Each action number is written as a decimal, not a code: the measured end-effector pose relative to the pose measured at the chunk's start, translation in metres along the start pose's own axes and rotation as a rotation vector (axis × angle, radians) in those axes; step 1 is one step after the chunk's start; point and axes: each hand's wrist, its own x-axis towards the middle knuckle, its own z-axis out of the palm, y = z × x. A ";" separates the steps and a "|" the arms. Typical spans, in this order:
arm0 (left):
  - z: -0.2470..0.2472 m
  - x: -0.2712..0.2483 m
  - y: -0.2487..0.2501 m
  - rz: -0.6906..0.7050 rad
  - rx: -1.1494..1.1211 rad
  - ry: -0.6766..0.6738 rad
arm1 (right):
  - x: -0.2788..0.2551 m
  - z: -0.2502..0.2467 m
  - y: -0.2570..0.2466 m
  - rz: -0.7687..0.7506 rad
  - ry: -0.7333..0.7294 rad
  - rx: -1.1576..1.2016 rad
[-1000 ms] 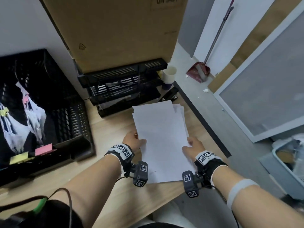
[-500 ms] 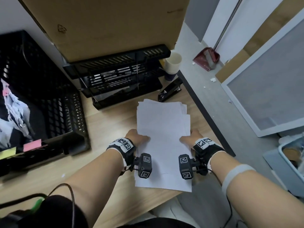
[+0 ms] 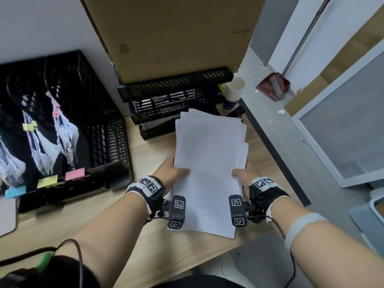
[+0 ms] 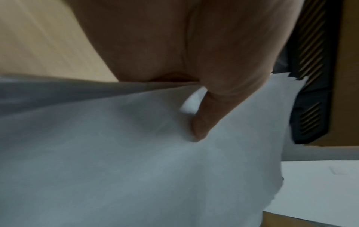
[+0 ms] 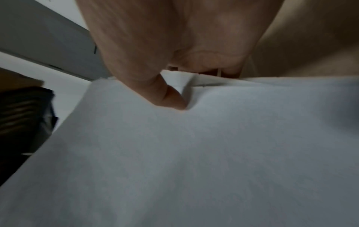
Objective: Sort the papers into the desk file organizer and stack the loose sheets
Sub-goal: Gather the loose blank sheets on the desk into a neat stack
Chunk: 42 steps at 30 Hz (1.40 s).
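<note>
While the big black mesh crate (image 3: pixel 87 125) with its torn paper scraps and coloured sticky notes (image 3: pixel 62 177) sits untouched at the far left of the counter (image 3: pixel 108 231), the work is in the middle. Compared with a second ago, the stack of loose sheets (image 3: pixel 209 169) has come up off the wood: its near end now hangs past the counter's edge and its far end points at the tiered desk file organizer (image 3: pixel 176 104), which stands under a cardboard box (image 3: pixel 172 34).

On the left edge of the stack, the left hand (image 3: pixel 172 173) holds it with a firm grip, thumb (image 4: pixel 205 122) pressed down on the top sheet and fingers hidden beneath. On the opposite edge, the right hand (image 3: pixel 241 177) does the same, its thumb (image 5: pixel 170 98) pinning the top sheet; the right wrist view shows a few sheet edges bunched just under that thumb.

I judge that gathering is finished and squaring is next. The far corners still fan out unevenly toward the right, so the stack probably needs tapping square before it goes into a tier.

Further right, a paper cup (image 3: pixel 234 88) stands beside the organizer, and a red dustpan (image 3: pixel 272 84) lies on the floor beyond.
</note>
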 end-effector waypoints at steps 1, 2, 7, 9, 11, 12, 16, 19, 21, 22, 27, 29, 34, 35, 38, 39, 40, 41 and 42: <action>-0.004 -0.006 0.009 0.040 -0.017 0.010 | -0.010 0.001 -0.013 -0.066 0.034 0.051; -0.007 -0.011 0.018 0.087 -0.028 0.032 | -0.017 0.002 -0.024 -0.131 0.063 0.108; -0.027 -0.041 0.062 0.345 -0.083 0.140 | -0.079 0.002 -0.097 -0.521 0.207 0.300; -0.035 -0.055 0.069 0.444 -0.099 0.142 | -0.101 0.005 -0.109 -0.636 0.269 0.301; -0.040 -0.069 0.064 0.496 -0.084 0.132 | -0.112 0.013 -0.101 -0.672 0.299 0.306; -0.043 -0.074 0.056 0.500 -0.067 0.132 | -0.114 0.019 -0.090 -0.638 0.294 0.309; -0.053 -0.078 0.006 0.405 -0.053 0.132 | -0.124 0.044 -0.044 -0.428 0.224 0.355; -0.053 -0.077 -0.012 0.385 -0.050 0.142 | -0.136 0.051 -0.036 -0.367 0.243 0.375; -0.050 -0.077 -0.009 0.395 -0.040 0.175 | -0.141 0.052 -0.040 -0.375 0.240 0.359; -0.049 -0.078 -0.004 0.404 -0.060 0.197 | -0.143 0.051 -0.045 -0.386 0.245 0.346; -0.052 -0.086 0.038 0.559 -0.149 0.210 | -0.161 0.038 -0.075 -0.558 0.264 0.343; -0.056 -0.085 0.041 0.587 -0.133 0.174 | -0.163 0.038 -0.071 -0.554 0.254 0.367; -0.065 -0.075 0.017 0.531 -0.014 0.067 | -0.146 0.057 -0.036 -0.429 0.185 0.304; -0.067 -0.075 0.015 0.530 -0.022 0.057 | -0.144 0.058 -0.034 -0.410 0.196 0.333; -0.066 -0.073 0.010 0.471 -0.046 0.008 | -0.139 0.062 -0.031 -0.365 0.172 0.403; -0.064 -0.073 0.009 0.438 -0.073 0.014 | -0.140 0.063 -0.032 -0.349 0.164 0.420; -0.063 -0.072 0.008 0.413 -0.097 0.027 | -0.142 0.064 -0.033 -0.337 0.162 0.441; -0.062 -0.070 0.008 0.400 -0.111 0.037 | -0.143 0.063 -0.035 -0.334 0.163 0.463; -0.062 -0.067 0.008 0.399 -0.103 0.039 | -0.143 0.063 -0.036 -0.333 0.162 0.493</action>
